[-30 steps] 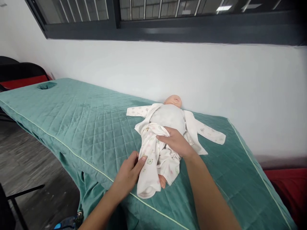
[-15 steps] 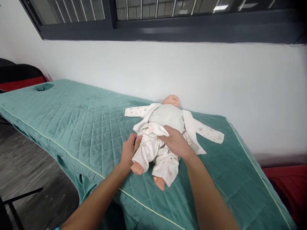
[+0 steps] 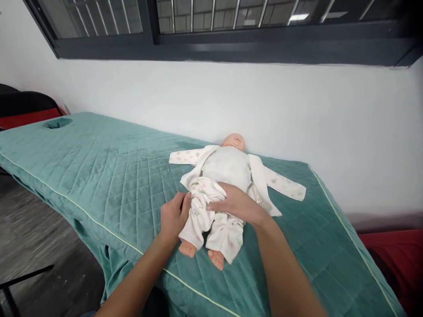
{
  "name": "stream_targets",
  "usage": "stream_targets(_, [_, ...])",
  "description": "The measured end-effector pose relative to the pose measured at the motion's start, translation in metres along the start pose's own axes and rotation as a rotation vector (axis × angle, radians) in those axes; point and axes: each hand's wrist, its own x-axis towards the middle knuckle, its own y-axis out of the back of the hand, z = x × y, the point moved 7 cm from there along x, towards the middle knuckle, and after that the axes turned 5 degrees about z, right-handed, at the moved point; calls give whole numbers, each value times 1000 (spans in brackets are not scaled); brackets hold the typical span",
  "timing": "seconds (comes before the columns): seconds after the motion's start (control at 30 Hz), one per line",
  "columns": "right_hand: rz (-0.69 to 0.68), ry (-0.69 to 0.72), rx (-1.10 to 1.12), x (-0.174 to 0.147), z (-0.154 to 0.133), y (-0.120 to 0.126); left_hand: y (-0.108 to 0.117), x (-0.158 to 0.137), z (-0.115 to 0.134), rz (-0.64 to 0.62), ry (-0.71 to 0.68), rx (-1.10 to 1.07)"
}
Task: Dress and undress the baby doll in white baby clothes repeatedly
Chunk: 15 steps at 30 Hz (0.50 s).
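Note:
A baby doll lies on its back, its head by the wall and its bare feet toward me. Its white printed jacket is spread open, sleeves out to both sides, over a pale grey body. White patterned pants cover both legs, bunched at the upper part. My left hand pinches the pants' edge at the doll's left-hand side in view. Across the bunched waist lies my right hand, its thumb and fingers closed on the cloth; some of its fingertips are hidden.
The doll rests on a bed with a green quilted cover, which has a face hole at the far left. A white wall and a dark window frame stand behind. Red chairs show at both sides.
My right hand has moved slightly down and left over the pants, and the lifted waistband has flattened. My left hand stays at the pants' side. The view has shifted slightly.

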Motion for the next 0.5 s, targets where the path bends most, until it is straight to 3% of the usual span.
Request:
stream_targets(0.13, [-3, 3, -20, 0, 5, -2, -2, 2, 0, 1, -7, -1])
stream_targets(0.33, [115, 10, -81, 4, 19, 3, 0, 1, -3, 25, 21, -49])
stream_targets(0.5, [213, -49, -135, 4, 28, 8, 4, 55, -22, 208, 100, -139])
